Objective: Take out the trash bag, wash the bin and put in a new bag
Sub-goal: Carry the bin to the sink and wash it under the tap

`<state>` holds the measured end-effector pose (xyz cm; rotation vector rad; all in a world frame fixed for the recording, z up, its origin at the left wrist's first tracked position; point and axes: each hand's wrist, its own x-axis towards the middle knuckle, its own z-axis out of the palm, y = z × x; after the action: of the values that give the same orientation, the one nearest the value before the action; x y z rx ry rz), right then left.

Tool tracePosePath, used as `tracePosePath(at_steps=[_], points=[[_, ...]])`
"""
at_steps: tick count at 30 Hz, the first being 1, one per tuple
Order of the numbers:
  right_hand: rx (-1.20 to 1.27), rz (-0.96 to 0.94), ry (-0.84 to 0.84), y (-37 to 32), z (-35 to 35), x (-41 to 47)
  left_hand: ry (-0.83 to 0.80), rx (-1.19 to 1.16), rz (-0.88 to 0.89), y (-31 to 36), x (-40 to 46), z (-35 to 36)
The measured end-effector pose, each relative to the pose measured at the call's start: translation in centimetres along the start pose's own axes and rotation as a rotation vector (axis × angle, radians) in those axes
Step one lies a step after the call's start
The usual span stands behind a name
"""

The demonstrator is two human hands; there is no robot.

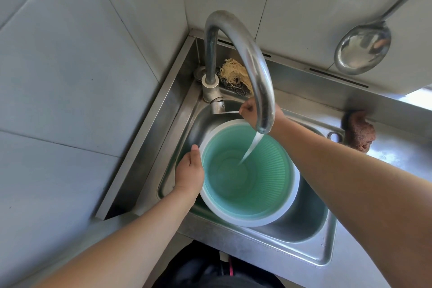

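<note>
green bin (247, 175) in sink (311, 236), wash step: left hand (189, 168) grips rim, right hand (251, 112) pinches tap lever (230, 112), water running. next: swirl, dump.

The bin (247, 173) stands in the sink (311, 229) at frame centre, under the tap spout (247, 54); the left hand (189, 172) lies on its left rim; the right hand (251, 112) is behind it at the tap lever (228, 112); a scrubber (233, 75) sits behind the tap; a ladle (362, 50) hangs upper right; a cloth (358, 131) lies on the desk (397, 147) at right.
</note>
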<state>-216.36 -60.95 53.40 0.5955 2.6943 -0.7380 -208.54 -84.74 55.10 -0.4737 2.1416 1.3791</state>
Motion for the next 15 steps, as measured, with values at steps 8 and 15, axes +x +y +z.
tracePosePath(at_steps=[8, 15], points=[[0.003, 0.024, -0.004, -0.12, 0.02, 0.00, -0.008, 0.004, -0.004, -0.10, 0.06, -0.04], [0.012, 0.015, -0.005, 0.04, -0.07, -0.10, 0.004, 0.017, 0.000, -0.29, 0.23, 0.00]])
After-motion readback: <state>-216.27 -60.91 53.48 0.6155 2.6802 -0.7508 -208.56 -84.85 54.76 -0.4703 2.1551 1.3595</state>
